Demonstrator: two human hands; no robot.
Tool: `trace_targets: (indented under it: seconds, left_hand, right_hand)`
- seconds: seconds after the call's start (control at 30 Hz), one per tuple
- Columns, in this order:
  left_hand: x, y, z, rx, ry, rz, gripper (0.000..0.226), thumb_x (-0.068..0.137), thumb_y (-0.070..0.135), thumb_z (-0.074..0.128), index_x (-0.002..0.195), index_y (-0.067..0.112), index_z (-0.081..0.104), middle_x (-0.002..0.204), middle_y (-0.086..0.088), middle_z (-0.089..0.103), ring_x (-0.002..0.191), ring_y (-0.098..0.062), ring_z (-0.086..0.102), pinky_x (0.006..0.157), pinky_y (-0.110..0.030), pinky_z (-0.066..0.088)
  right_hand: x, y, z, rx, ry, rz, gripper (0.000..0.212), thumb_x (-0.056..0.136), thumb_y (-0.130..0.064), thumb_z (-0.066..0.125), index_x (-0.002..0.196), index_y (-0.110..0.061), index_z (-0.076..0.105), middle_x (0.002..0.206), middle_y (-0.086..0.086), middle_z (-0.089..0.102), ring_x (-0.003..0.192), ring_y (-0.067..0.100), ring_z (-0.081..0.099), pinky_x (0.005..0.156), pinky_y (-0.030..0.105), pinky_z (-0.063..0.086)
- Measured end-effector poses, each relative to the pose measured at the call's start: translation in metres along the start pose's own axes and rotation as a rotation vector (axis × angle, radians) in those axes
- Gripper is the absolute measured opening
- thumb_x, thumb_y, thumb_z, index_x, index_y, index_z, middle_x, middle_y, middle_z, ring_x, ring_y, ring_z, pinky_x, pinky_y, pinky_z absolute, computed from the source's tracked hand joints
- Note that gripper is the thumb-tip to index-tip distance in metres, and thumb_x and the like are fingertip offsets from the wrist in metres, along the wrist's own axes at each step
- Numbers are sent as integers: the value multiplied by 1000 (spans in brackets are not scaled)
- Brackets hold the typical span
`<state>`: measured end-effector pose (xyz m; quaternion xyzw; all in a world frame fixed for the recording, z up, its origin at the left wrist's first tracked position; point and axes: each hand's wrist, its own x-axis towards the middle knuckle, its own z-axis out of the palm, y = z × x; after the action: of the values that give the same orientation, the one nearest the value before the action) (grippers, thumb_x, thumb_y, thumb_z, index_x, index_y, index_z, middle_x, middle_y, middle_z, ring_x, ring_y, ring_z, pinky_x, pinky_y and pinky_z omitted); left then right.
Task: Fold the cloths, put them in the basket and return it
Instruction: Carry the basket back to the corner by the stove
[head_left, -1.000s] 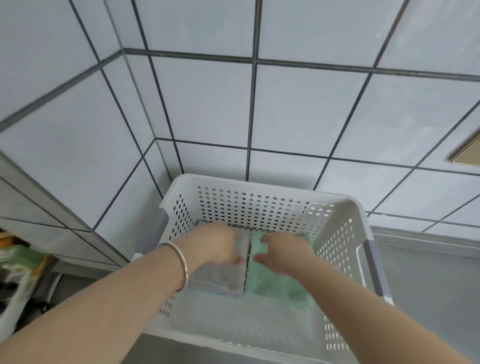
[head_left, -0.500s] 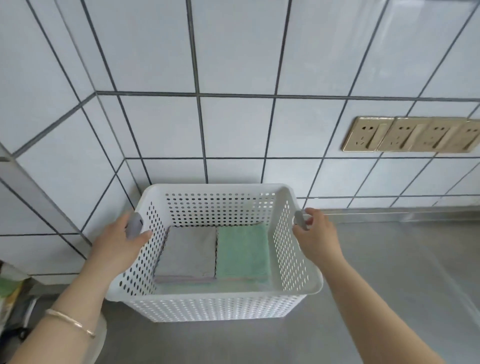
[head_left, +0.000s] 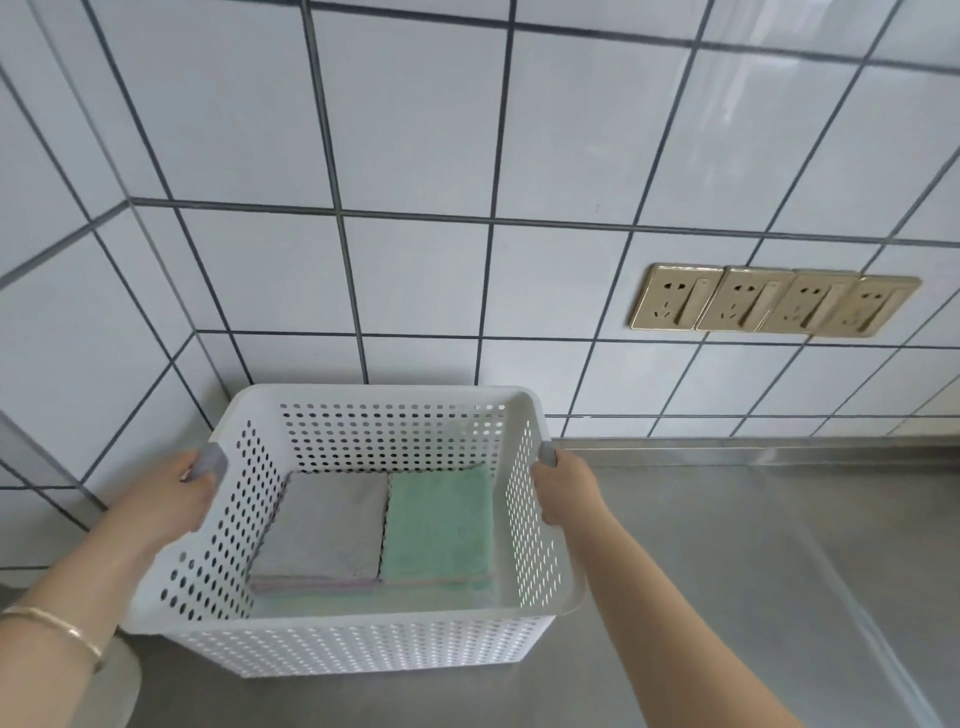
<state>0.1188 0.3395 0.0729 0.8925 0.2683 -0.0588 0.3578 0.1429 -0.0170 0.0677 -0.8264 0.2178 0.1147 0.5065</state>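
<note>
A: Your left hand (head_left: 174, 496) has the fingers curled round the grey grip on the left rim of the basket (head_left: 363, 644); the thumb lies on top of the grip. Your right hand (head_left: 563, 488) holds the grey grip on the right rim the same way, fingers wrapped under, so both hands are closed on the handles.

B: And the cloths?

A: Two folded stacks lie flat on the basket floor, side by side and touching: grey cloth (head_left: 322, 530) on the left, green cloth (head_left: 439, 525) on the right. Edges of pink and other cloths show under them. The basket is white, w/ holes in the walls, and it is on the steel counter (head_left: 753, 545) near the corner of the tiled wall, left of the gold sockets (head_left: 769, 304).

B: Diff vs. 0.5 s ago?

A: Same grip on both handles, same cloths. One sec ago your hands were inside, pressing on the stacks.
</note>
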Motion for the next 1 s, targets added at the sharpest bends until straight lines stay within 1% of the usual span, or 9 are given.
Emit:
trace_targets:
  seconds: [0.17,0.3,0.43,0.53,0.7,0.77,0.83,0.87,1.0]
  left_hand:
    - [-17,5,-5,-131,-143,106,19,97,9,39,113,10,50,82,-19,60,67,-24,51,61,-30,37]
    - [-27,9,-9,-250,-243,205,22,97,7,39,114,17,48,71,-6,51,59,-21,42,55,-27,32]
    - [-31,2,-17,-175,-326,313,17,95,13,40,99,24,53,78,-9,56,67,-22,47,66,-32,36]
    - [-32,2,-25,-66,-401,441,13,89,17,40,92,13,52,77,-11,51,68,-21,44,68,-35,32]
    - [-72,-8,-24,-4,-552,597,29,80,25,45,108,28,52,79,-7,58,65,-23,50,66,-34,37]
    - [-93,-13,-18,6,-619,666,27,90,14,43,112,29,49,82,-15,59,58,-23,46,59,-32,36]
    - [-113,-18,-9,35,-688,723,26,92,11,42,112,23,52,96,-33,58,59,-34,48,57,-40,38]
    - [-129,-22,-5,48,-720,758,26,91,13,42,115,18,52,95,-34,58,62,-38,49,59,-44,40]
    - [-199,-48,16,73,-848,878,33,94,10,42,126,12,50,66,-5,45,55,-20,40,55,-28,32]
  right_hand:
    - [-23,10,-17,-36,84,-15,23,92,-13,38,108,-10,54,71,1,45,54,15,39,55,27,38]
    - [-58,32,-25,-18,169,5,9,92,-14,41,94,-17,49,65,1,44,54,19,39,57,26,37]
    - [-108,60,-20,80,299,91,11,92,-14,42,84,-11,48,60,3,40,47,19,35,49,24,31]
    - [-161,86,-8,214,418,180,16,92,-13,43,77,-13,48,60,4,39,46,19,36,46,21,33]
    - [-290,120,19,254,618,253,23,94,-16,45,71,-17,47,61,2,44,49,16,42,48,23,37]
    - [-337,137,29,298,682,312,20,94,-17,45,75,-13,49,61,1,43,49,15,42,47,24,35]
    - [-383,155,39,416,733,377,13,95,-18,45,88,-9,52,60,1,41,49,14,38,47,27,34]
    - [-408,165,45,443,772,408,13,96,-18,45,89,-9,53,60,0,40,49,13,36,46,27,33]
    - [-513,197,79,511,935,490,18,97,-17,44,86,-6,52,62,2,38,51,13,31,44,25,31]
